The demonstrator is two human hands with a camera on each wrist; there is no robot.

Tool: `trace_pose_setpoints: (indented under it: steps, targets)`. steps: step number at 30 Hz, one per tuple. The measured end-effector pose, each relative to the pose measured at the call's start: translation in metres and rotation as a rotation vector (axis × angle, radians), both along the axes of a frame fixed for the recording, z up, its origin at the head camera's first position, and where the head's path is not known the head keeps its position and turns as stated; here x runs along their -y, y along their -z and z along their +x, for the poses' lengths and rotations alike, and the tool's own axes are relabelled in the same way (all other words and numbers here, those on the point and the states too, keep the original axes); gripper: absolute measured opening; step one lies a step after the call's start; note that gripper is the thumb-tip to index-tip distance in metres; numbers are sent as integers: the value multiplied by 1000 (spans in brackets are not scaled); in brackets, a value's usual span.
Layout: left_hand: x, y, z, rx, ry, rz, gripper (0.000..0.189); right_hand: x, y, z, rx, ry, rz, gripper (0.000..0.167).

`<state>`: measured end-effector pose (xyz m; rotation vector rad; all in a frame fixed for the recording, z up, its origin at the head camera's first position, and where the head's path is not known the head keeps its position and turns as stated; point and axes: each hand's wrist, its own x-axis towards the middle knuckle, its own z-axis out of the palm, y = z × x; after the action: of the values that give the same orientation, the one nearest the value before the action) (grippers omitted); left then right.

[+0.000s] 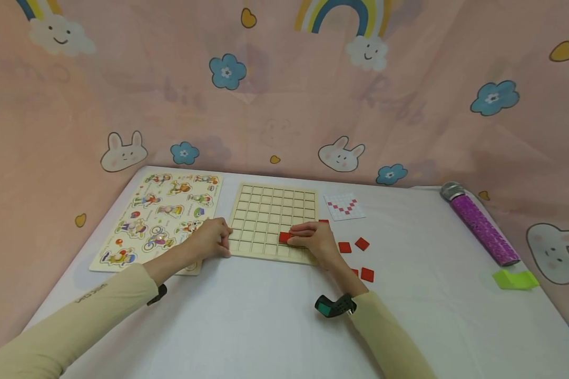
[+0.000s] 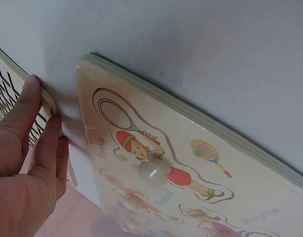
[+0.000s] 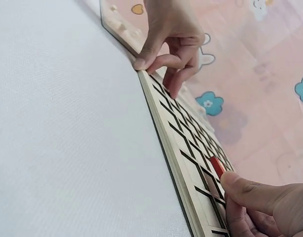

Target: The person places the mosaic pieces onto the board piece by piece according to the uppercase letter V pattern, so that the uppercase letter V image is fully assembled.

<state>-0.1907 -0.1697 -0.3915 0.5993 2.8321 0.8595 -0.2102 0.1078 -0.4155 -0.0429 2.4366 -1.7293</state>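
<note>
A wooden grid board [image 1: 256, 221] with rows of square recesses lies on the white table. My left hand [image 1: 212, 238] holds its near left corner, thumb and index finger pinching the edge in the left wrist view. Over the lower right part of the board, my right hand [image 1: 316, 243] pinches a red square tile [image 1: 284, 238] at its edge. The right wrist view shows this tile [image 3: 217, 167] tilted close over the recesses, with the thumb at its end. Several more red tiles [image 1: 367, 275] lie on the table right of the board, one partly behind the right hand.
A picture puzzle board [image 1: 142, 221] with sports figures lies left of the grid board. A small pattern card [image 1: 344, 206] with a pink V shape sits at the back right. Farther right are a purple glittery microphone [image 1: 483, 226] and a bright green piece [image 1: 515, 280].
</note>
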Motion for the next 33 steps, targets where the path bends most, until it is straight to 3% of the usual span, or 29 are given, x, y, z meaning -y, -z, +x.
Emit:
trace_pose_setpoints:
  steps: [12, 17, 22, 33]
  targets:
    - [-1, -2, 1, -1, -8, -9, 27, 13, 1, 0, -68, -23, 85, 29]
    - [-2, -2, 1, -3, -6, -7, 26, 17, 1, -1, -63, -27, 61, 27]
    - [-1, -2, 1, -23, 8, -9, 26, 20, 3, -1, -111, -42, 53, 27]
    - [-2, -3, 2, -21, 4, -10, 27, 26, 3, -1, -143, -46, 111, 26]
